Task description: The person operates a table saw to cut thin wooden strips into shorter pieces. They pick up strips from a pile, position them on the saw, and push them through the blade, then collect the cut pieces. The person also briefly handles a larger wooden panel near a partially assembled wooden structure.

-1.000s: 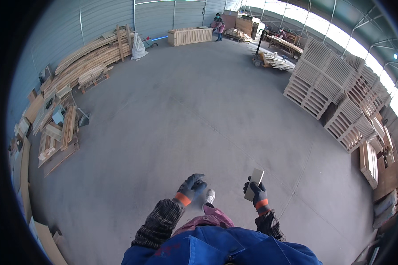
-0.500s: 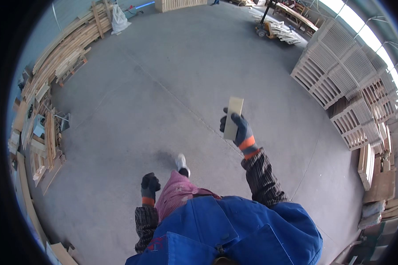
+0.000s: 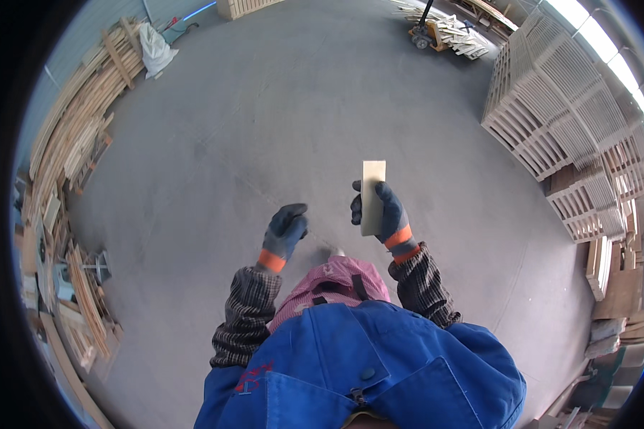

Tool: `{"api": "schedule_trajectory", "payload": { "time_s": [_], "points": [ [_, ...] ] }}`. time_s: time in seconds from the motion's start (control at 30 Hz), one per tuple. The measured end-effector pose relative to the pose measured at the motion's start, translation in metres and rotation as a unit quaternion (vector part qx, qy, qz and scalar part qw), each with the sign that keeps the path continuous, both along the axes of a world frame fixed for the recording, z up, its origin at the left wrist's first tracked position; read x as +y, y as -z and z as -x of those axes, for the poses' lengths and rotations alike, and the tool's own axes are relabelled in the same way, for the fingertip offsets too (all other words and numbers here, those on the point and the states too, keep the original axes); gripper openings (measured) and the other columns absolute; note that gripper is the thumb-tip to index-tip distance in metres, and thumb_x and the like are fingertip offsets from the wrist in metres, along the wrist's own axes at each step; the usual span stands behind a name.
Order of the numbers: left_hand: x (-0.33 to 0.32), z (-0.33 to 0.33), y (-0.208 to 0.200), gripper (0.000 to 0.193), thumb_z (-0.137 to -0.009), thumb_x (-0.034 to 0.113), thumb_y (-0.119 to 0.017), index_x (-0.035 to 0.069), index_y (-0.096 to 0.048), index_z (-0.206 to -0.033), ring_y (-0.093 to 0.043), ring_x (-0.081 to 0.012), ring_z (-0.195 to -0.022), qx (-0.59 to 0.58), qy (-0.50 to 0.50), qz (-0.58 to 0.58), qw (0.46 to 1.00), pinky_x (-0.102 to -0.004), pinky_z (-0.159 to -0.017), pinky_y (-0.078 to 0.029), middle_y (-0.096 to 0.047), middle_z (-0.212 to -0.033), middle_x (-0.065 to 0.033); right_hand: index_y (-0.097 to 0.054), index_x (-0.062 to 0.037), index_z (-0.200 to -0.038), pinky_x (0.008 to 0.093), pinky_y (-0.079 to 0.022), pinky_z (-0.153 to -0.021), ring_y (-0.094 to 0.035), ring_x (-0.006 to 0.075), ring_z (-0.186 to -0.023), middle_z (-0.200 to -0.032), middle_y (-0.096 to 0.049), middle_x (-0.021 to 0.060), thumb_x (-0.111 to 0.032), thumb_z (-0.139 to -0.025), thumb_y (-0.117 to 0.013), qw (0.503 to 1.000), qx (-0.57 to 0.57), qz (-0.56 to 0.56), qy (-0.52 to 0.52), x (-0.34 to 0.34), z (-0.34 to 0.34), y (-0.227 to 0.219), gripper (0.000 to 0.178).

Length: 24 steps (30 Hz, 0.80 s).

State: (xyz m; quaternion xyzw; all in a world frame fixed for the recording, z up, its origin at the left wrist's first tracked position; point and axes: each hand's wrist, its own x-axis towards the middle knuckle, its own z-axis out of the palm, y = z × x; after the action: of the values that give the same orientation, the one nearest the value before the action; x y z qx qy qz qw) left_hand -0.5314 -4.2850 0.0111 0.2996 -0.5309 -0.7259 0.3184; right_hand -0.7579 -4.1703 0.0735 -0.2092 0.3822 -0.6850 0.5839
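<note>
Left hand [image 3: 286, 227]: since half a second ago it has come up from beside your hip to your 11 o'clock; its fingers are curled with nothing visible in them, and you cannot tell from here whether the fingertips meet.
Right hand [image 3: 392, 217]: close to where it was, just past your 12 o'clock, clamped on the pale wooden piece [image 3: 373, 204], thumb at one long edge and fingers at the other.
Pale wooden piece: upright in your right grip, just past 12 o'clock, above the floor and apart from your left hand.
Piece in the grip: it looks light, stiff and hard to break; your gloves should keep it from slipping, though the smooth face might slide if you loosen.
Long edges: your best hold is across them, around mid-length, as your right hand has it; the upper end is free for a second hold.
Gloves and cuffs: two dark gloves [image 3: 291, 218], two orange cuffs [image 3: 272, 259].
Held pieces: one.
Shoe tip [image 3: 337, 252]: one, at 12 o'clock.
Pallet jack [image 3: 421, 40]: one, loaded with pale slats [image 3: 465, 36], past 12.
White sack [image 3: 155, 51]: one, at 11.
Slatted crate [image 3: 247, 8]: one, between 11 and 12.
Pallets [image 3: 540, 96]: too many to count, at 1.
Timber pile [image 3: 71, 118]: boards uncountable, at 10.
</note>
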Motion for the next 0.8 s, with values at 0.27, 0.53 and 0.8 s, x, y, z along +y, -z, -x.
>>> {"api": "schedule_trajectory", "payload": {
  "time_s": [0.27,0.53,0.8],
  "points": [
    [-0.284,0.205,-0.05,0.032,-0.094,0.009,-0.059,0.001,-0.055,-0.124,-0.057,-0.0082,-0.079,0.037,0.037,0.081,0.995,-0.0242,-0.071,-0.05,-0.063,-0.097,-0.003,-0.059,0.0024,-0.107,0.0402,-0.054,-0.06,-0.064,0.025,-0.066,-0.08,-0.063,0.0126,-0.051,-0.094,-0.053,0.992,-0.089,-0.007,-0.093,-0.28,0.152,0.01,0.055],
    [-0.516,0.307,-0.063,0.046,-0.093,0.009,-0.056,0.002,-0.045,-0.137,-0.058,-0.0112,-0.096,0.032,0.03,0.089,0.995,-0.0274,-0.085,-0.049,-0.061,-0.116,-0.0065,-0.06,-0.0077,-0.097,0.0339,-0.048,-0.053,-0.06,0.0231,-0.063,-0.079,-0.062,0.0095,-0.051,-0.091,-0.056,0.941,-0.267,-0.106,-0.179,-0.529,0.247,0.002,0.044],
    [-0.788,0.444,-0.043,0.028,-0.093,0.01,-0.062,0.003,-0.06,-0.121,-0.059,-0.0089,-0.094,0.08,0.098,0.023,0.992,-0.0253,-0.084,-0.049,-0.064,-0.1,-0.0012,-0.058,-0.0036,-0.116,0.0306,-0.053,-0.061,-0.066,0.0215,-0.08,-0.093,-0.067,0.0117,-0.05,-0.097,-0.051,0.944,-0.213,-0.053,-0.247,-0.787,0.367,0.039,0.051]
  ]
}}
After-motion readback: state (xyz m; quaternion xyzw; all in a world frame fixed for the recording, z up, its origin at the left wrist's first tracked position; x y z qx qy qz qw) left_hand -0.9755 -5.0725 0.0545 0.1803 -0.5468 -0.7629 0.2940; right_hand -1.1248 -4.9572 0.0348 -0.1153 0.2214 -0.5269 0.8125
